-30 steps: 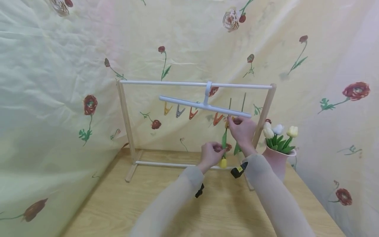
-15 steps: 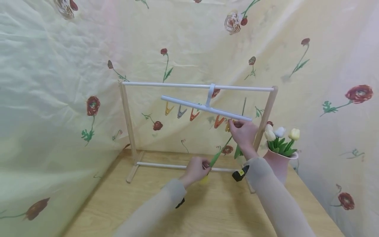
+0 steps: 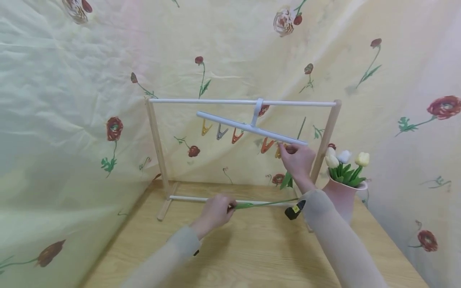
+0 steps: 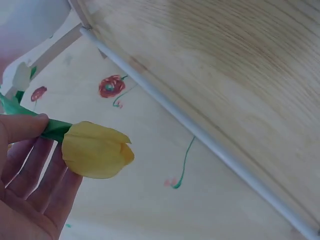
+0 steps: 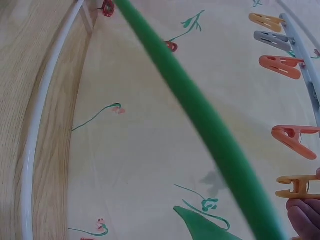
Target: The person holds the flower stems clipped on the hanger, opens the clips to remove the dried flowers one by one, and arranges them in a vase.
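My left hand (image 3: 216, 212) pinches an artificial yellow tulip (image 4: 97, 150) by its green stem, just behind the bloom. The stem lies nearly level in the head view, pointing right towards my right wrist. My right hand (image 3: 298, 160) is up at the low right end of a white clip hanger (image 3: 230, 122), pinching a yellow clip (image 5: 300, 186). Nothing shows between that clip's tips. Beside this hand hangs another green stem with a leaf (image 3: 287, 181), its upper part partly hidden by the hand. A green stem crosses close in front of the right wrist camera.
The hanger tilts on the top bar (image 3: 201, 101) of a wooden rack, with several more clips, among them a grey clip (image 3: 221, 131). A pink vase (image 3: 340, 200) of pale tulips stands right of the rack. A white lower bar (image 3: 194, 199) runs behind my left hand.
My left hand has moved left and down with the yellow tulip, whose stem has come away from the hanger and swung from upright to nearly level. My right hand stays at the yellow clip.
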Demonstrator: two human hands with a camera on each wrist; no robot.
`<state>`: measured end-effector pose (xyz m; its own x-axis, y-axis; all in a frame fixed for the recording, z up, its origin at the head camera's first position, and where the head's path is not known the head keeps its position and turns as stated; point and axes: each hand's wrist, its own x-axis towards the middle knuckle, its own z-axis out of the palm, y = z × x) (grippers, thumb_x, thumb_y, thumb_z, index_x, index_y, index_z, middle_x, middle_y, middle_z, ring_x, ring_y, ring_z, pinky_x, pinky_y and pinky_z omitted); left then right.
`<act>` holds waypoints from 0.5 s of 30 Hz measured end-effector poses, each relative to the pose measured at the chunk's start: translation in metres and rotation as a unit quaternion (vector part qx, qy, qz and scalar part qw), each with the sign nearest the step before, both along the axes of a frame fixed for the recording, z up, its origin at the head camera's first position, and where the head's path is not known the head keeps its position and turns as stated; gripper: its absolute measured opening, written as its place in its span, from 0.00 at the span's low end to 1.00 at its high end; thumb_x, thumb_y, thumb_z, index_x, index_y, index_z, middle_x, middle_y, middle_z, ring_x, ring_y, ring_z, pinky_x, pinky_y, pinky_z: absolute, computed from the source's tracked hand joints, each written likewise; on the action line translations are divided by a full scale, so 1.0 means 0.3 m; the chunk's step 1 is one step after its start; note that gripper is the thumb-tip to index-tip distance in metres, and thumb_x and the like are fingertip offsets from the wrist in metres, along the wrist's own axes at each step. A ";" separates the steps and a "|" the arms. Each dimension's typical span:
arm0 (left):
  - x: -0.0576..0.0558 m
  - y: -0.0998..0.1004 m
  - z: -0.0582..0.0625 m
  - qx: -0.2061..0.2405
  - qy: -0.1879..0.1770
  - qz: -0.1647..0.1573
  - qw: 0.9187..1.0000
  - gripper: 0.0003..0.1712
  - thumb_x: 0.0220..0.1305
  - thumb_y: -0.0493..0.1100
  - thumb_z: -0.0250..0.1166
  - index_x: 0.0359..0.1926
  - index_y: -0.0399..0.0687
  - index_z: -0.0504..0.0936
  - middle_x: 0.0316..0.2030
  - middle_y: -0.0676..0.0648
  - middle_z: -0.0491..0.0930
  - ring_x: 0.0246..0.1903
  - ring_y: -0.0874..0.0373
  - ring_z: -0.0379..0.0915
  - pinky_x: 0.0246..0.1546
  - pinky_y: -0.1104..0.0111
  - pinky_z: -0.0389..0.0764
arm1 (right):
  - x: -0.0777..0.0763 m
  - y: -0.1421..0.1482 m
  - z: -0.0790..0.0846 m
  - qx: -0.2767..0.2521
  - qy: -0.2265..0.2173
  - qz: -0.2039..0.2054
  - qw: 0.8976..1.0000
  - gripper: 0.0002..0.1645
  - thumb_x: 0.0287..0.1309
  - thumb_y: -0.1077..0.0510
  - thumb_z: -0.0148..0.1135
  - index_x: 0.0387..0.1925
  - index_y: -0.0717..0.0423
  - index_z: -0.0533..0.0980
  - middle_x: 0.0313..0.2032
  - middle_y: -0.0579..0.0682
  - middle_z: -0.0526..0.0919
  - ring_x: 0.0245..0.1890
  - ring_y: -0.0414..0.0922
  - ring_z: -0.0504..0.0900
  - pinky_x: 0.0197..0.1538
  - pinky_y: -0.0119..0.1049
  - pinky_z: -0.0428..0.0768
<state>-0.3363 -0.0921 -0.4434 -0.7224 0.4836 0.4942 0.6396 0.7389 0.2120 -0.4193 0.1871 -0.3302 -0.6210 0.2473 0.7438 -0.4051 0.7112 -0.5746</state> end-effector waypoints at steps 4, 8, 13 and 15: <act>0.023 -0.014 0.004 -0.029 0.085 -0.005 0.996 0.03 0.63 0.37 0.76 0.35 0.51 0.90 0.33 0.54 0.91 0.30 0.64 0.87 0.28 0.75 0.85 | 0.000 0.007 -0.001 -0.002 0.006 -0.004 1.000 0.23 0.66 0.46 0.72 0.29 0.64 0.89 0.29 0.61 0.92 0.27 0.56 0.89 0.38 0.28 0.73; 0.044 -0.019 0.019 -0.047 0.129 0.002 0.991 0.05 0.62 0.38 0.77 0.34 0.53 0.90 0.32 0.55 0.91 0.30 0.64 0.88 0.28 0.72 0.86 | 0.012 0.016 0.001 -0.005 -0.023 -0.009 1.000 0.27 0.66 0.41 0.71 0.31 0.62 0.89 0.31 0.60 0.92 0.29 0.56 0.89 0.35 0.29 0.75; 0.056 -0.025 0.026 -0.051 0.142 0.013 0.988 0.06 0.61 0.38 0.78 0.34 0.55 0.91 0.32 0.57 0.90 0.30 0.63 0.88 0.26 0.71 0.85 | 0.032 0.037 -0.005 -0.002 -0.090 -0.030 0.996 0.31 0.65 0.31 0.68 0.39 0.56 0.90 0.37 0.56 0.94 0.35 0.52 0.91 0.33 0.30 0.80; 0.057 -0.028 0.024 -0.052 0.149 0.012 0.987 0.06 0.60 0.38 0.78 0.34 0.55 0.91 0.32 0.57 0.90 0.30 0.63 0.88 0.26 0.71 0.85 | 0.031 0.045 -0.013 -0.005 -0.091 -0.029 0.995 0.30 0.65 0.33 0.69 0.42 0.56 0.90 0.40 0.56 0.94 0.37 0.53 0.92 0.35 0.29 0.80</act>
<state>-0.3192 -0.1004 -0.4362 -0.5652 0.5273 0.6344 0.6434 0.7631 -0.0610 -0.4101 0.2007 -0.3340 -0.7296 0.2941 0.6174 -0.2518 0.7238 -0.6424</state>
